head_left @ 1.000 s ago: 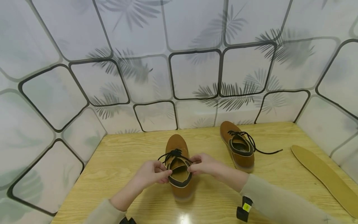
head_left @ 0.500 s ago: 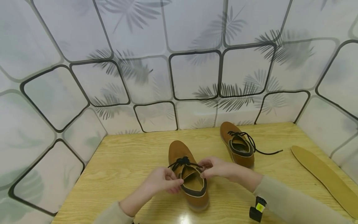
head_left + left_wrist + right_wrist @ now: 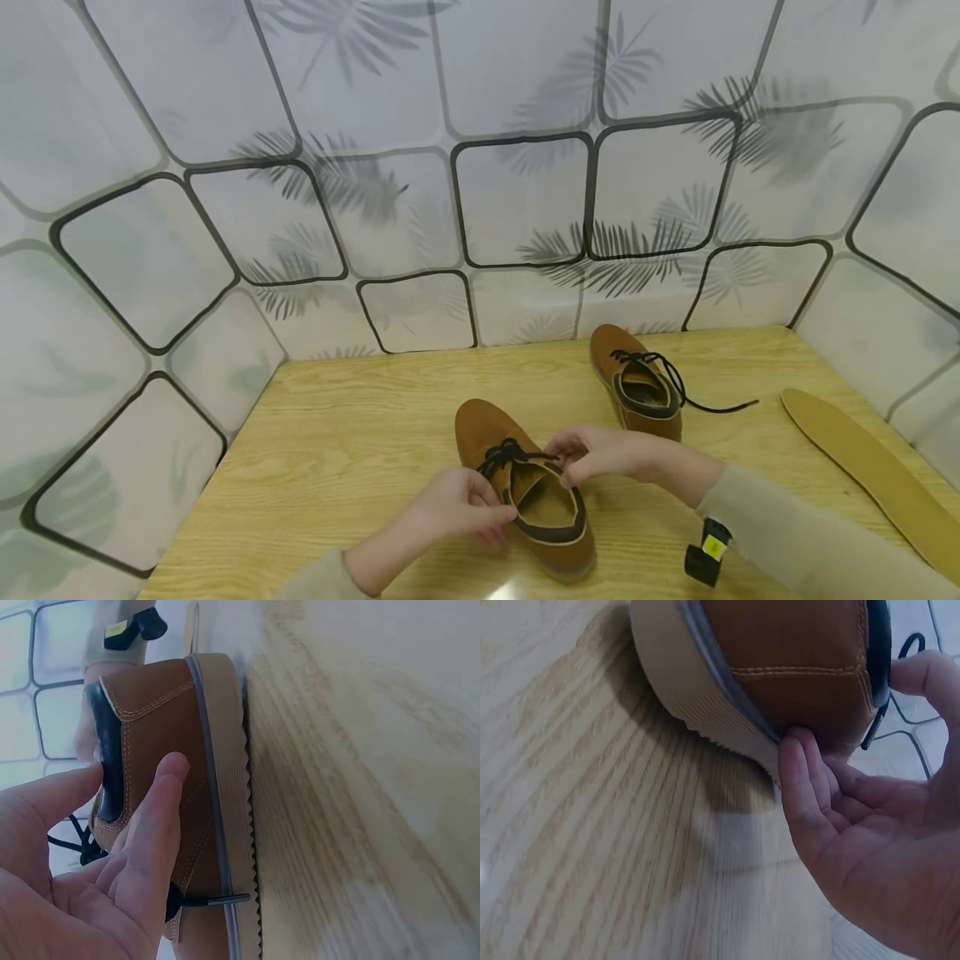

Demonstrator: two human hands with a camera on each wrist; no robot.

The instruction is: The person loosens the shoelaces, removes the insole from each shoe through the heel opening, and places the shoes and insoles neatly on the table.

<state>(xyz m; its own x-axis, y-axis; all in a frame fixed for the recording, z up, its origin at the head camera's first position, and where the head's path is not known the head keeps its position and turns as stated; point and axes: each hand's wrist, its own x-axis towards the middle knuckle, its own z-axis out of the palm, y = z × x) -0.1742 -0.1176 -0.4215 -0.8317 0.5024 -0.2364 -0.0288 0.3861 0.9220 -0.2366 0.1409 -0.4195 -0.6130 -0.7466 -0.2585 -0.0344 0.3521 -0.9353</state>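
Note:
A brown lace-up shoe (image 3: 483,427) with a dark padded collar stands upright on the wooden table, toe pointing away and slightly left. My left hand (image 3: 467,507) holds the left side of its opening. In the left wrist view, the thumb of this hand (image 3: 97,877) is at the collar and its fingers lie along the outer side. On the opposite side my right hand (image 3: 609,454) grips the collar, thumb at the rim; the right wrist view shows the fingers (image 3: 799,761) against the shoe's side. Black laces (image 3: 508,452) are tied at the front, with loose ends.
Behind and to the right stands a second brown shoe (image 3: 617,343), one black lace trailing right. A tan insole (image 3: 862,450) lies at the table's right side. Patterned panels (image 3: 525,200) enclose the wooden table (image 3: 360,417) at the back and sides.
Both hands have moved right and toward me with the shoe between them. The shoe has turned, so its toe now points more to the left. The second shoe and insole have stayed put.

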